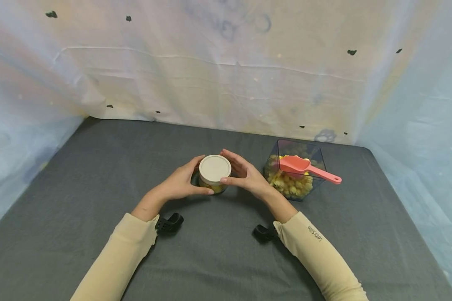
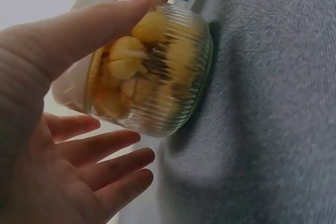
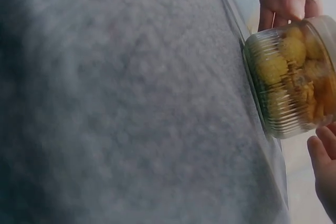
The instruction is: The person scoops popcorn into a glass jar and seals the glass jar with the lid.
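Note:
A ribbed clear jar with a cream lid stands upright on the dark grey cloth, holding rounded yellow pieces that look like popcorn. My left hand curves round the jar's left side, thumb across the front and index finger behind; its other fingers spread loosely apart from the glass. From the right, my right hand holds the jar near the lid's edge, its thumb at the front and its fingers towards the back. Part of the right hand's contact is hidden.
Right of the hands, a clear square bin holds more yellow pieces. A coral scoop lies on them, its handle sticking out over the bin's right rim. Behind the grey table hangs a pale sheet.

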Demonstrator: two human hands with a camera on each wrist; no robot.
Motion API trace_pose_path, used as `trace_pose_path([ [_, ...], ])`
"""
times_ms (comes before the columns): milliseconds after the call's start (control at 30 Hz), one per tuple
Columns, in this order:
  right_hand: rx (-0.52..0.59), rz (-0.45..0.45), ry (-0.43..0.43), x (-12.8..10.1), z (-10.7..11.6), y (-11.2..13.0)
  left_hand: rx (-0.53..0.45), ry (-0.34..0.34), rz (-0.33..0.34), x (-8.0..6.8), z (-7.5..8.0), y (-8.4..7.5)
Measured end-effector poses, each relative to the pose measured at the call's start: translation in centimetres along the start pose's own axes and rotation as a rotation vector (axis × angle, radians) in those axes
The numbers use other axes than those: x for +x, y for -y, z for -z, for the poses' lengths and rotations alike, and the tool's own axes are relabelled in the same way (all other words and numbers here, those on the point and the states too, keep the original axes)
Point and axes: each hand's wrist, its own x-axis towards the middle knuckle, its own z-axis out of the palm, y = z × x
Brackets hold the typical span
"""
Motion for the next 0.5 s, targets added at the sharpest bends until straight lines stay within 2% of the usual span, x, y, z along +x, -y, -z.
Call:
trace_pose_path([
  [233,-0.06,0.046,-0.089,-0.3,-0.1,0.4,0.065,-0.012,-0.02,-0.5,0.6,0.0],
  [500,-0.304,0.125,-0.251,-0.5,-0.9,1.1,0.122,-0.096,-0.068,-1.2,1.2,-0.2],
])
